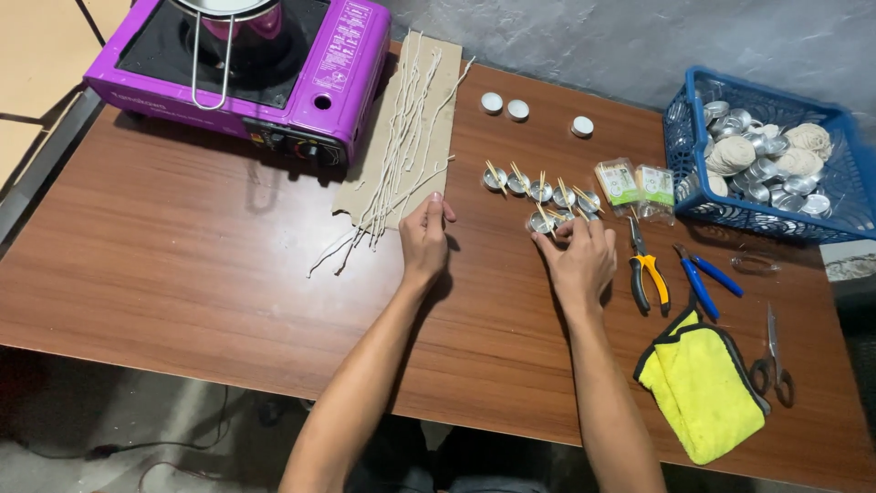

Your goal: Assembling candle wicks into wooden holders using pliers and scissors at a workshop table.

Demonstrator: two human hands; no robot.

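My left hand (425, 239) reaches onto the lower edge of a cardboard sheet (429, 100) covered with white waxed wicks (401, 146), its fingertips pinching at the end of one wick. My right hand (578, 257) rests on the brown table (182, 265), its fingers at a small metal candle cup (541, 222) with wooden sticks laid across it. A row of several such cups with sticks (540, 187) sits just beyond that hand.
A purple portable gas stove (265, 64) with a pot stands at the back left. Three white tealights (517, 109) lie at the back. A blue basket (766, 219) of cups and string balls, two small packets (636, 185), pliers (648, 269), blue cutters (698, 283), scissors (774, 361) and a yellow cloth (703, 388) fill the right.
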